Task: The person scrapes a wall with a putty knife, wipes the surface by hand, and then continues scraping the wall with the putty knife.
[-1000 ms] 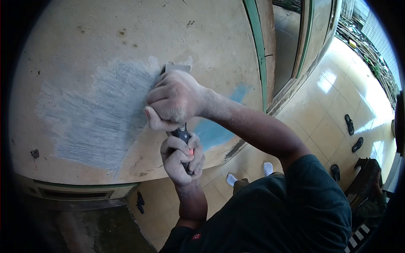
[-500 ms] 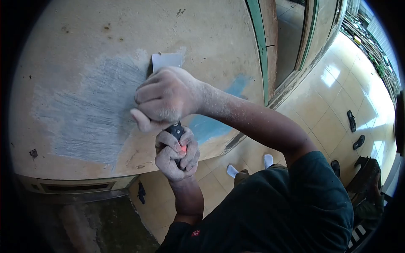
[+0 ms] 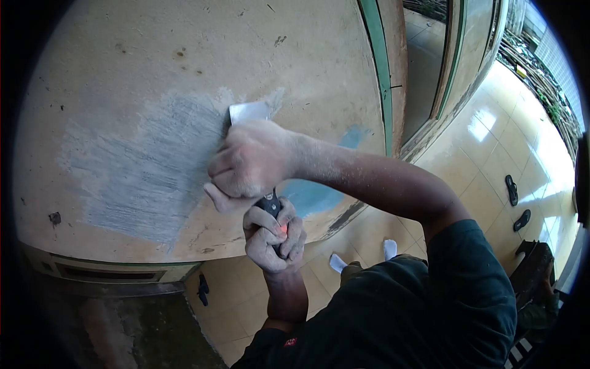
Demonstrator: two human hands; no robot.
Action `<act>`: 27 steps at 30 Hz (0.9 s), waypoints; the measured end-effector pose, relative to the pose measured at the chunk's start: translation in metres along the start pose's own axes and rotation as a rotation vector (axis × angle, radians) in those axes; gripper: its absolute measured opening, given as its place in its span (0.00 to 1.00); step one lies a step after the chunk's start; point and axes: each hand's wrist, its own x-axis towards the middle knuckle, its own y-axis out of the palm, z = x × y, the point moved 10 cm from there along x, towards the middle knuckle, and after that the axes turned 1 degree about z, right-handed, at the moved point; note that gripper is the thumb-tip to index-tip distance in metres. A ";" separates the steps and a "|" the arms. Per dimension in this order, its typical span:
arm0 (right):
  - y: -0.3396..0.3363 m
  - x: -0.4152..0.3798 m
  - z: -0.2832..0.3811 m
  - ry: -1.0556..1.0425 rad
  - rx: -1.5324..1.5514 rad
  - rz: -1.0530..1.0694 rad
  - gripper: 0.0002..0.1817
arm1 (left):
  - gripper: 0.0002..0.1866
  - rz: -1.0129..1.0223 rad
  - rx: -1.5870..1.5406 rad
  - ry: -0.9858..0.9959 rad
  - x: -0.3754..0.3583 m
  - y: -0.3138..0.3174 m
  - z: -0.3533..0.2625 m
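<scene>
A scraper (image 3: 248, 113) is held in a closed two-handed grip, the right hand (image 3: 252, 161) pressed over the blade's base and the left hand (image 3: 275, 238) wrapped round the dark handle below it, the blade edge flat against the wall (image 3: 184, 55) at the bare grey patch (image 3: 141, 166). If the blade is tipped too steeply, the plaster could be gouged, or the dusty grip could slip. No legible writing is seen; only a small red mark on the shirt (image 3: 289, 342), too small to be read.

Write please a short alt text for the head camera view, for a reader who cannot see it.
Two dust-covered hands press a scraper against a beige wall: the right hand pushes near the metal blade, and the left hand grips the dark handle below. Beside the blade, paint is scraped away to a grey patch. A tiled floor with sandals lies behind.
</scene>
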 end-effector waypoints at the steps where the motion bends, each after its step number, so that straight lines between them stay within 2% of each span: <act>1: -0.003 0.003 -0.009 0.002 0.005 0.002 0.23 | 0.04 -0.005 -0.002 0.002 0.011 -0.001 -0.001; 3: -0.007 0.005 -0.017 0.037 -0.074 -0.024 0.24 | 0.04 -0.017 -0.001 -0.016 0.022 -0.005 0.003; 9: -0.004 -0.008 -0.003 0.082 -0.005 -0.030 0.23 | 0.05 -0.018 0.033 0.001 0.000 0.002 0.011; 13: 0.003 -0.003 -0.009 0.061 -0.077 -0.042 0.24 | 0.04 -0.217 -0.099 0.010 0.004 -0.025 -0.001; 15: 0.000 -0.005 -0.009 0.114 -0.076 -0.051 0.24 | 0.05 0.024 -0.018 -0.040 0.004 -0.017 0.002; 17: 0.000 -0.007 -0.001 0.142 -0.009 -0.044 0.24 | 0.06 0.016 0.005 -0.016 -0.007 -0.010 0.005; 19: 0.007 -0.005 0.000 0.112 0.048 0.051 0.24 | 0.05 0.031 -0.008 -0.005 -0.007 -0.005 0.009; 21: -0.004 0.001 -0.012 0.076 0.077 0.031 0.24 | 0.05 0.032 -0.037 0.007 0.009 0.004 0.008; 23: -0.010 0.003 -0.022 0.138 -0.029 0.034 0.25 | 0.05 -0.139 -0.083 -0.015 0.019 -0.004 0.010; 24: -0.013 -0.001 -0.017 0.162 0.079 -0.024 0.24 | 0.05 -0.115 -0.016 -0.028 0.011 -0.001 0.010; 27: -0.010 -0.005 -0.001 0.114 0.083 -0.052 0.24 | 0.05 -0.105 -0.004 0.004 -0.005 0.001 0.009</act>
